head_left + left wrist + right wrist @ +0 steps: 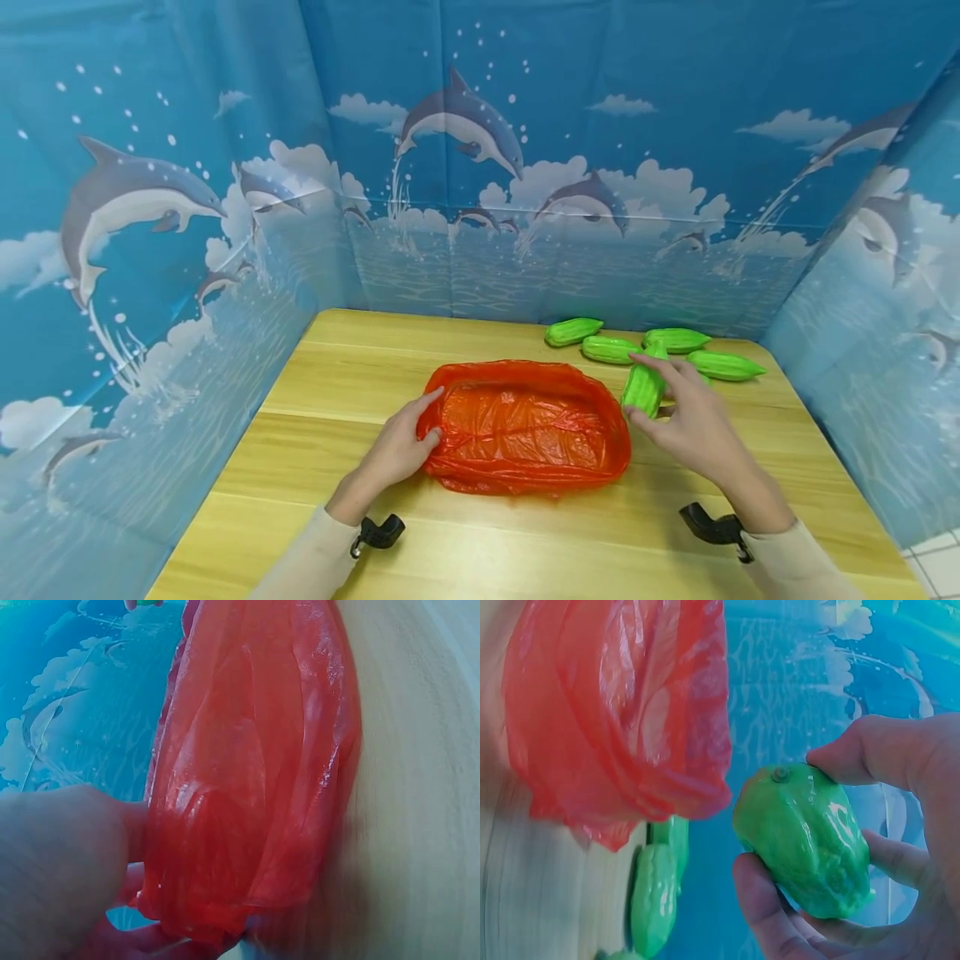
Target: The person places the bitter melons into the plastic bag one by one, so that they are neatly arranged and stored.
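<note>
A red plastic bag [525, 425] is spread open in a rounded oblong, like a lining over a container, though no container wall shows through clearly. My left hand [401, 442] holds its left end, thumb and fingers at the rim; in the left wrist view the bag [240, 765] partly covers the fingers. Just off the bag's right end, my right hand [686, 417] grips a green ridged gourd [643, 387], lifted above the table. The right wrist view shows this gourd [802, 840] between thumb and fingers, its stem end toward the camera.
Several more green gourds lie at the back right of the wooden table [487, 533], among them one gourd [573, 331] farthest left and one gourd [726, 365] farthest right. A blue dolphin-print curtain [480, 250] stands behind the table and on both sides.
</note>
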The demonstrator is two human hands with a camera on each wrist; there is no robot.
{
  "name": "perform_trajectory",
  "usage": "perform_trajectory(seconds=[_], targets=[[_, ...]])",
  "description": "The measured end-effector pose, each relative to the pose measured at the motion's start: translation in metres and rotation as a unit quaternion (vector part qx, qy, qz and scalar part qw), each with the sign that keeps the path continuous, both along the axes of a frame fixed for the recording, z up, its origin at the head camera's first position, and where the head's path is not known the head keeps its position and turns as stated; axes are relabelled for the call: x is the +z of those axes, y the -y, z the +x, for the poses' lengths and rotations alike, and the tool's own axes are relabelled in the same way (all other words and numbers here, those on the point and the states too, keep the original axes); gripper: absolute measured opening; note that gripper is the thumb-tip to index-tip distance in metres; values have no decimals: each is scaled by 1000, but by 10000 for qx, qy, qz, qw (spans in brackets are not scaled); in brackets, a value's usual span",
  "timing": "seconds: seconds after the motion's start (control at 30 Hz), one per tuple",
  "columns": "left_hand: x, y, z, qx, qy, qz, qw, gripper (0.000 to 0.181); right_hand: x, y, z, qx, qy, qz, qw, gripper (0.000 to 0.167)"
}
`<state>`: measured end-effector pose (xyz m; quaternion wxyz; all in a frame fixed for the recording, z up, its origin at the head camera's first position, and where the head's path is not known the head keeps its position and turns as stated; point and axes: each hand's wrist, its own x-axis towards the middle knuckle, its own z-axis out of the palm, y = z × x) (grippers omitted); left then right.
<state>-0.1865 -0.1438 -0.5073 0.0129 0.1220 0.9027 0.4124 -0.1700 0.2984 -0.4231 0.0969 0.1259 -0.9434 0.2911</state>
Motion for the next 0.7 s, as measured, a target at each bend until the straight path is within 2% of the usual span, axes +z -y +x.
perform_trajectory(seconds=[0.17, 0.4, 0.7], targets=[[-5, 3, -3, 2, 77, 143, 9999, 70, -2, 9, -2, 118, 127, -112, 9998, 85], [-6, 4, -7, 23, 158, 484, 9987, 69, 2, 25, -9, 333, 214, -372, 9985, 89], [-14, 4, -2, -3, 179, 761, 9969, 68, -4, 49, -14, 516, 150, -269, 9982, 86]])
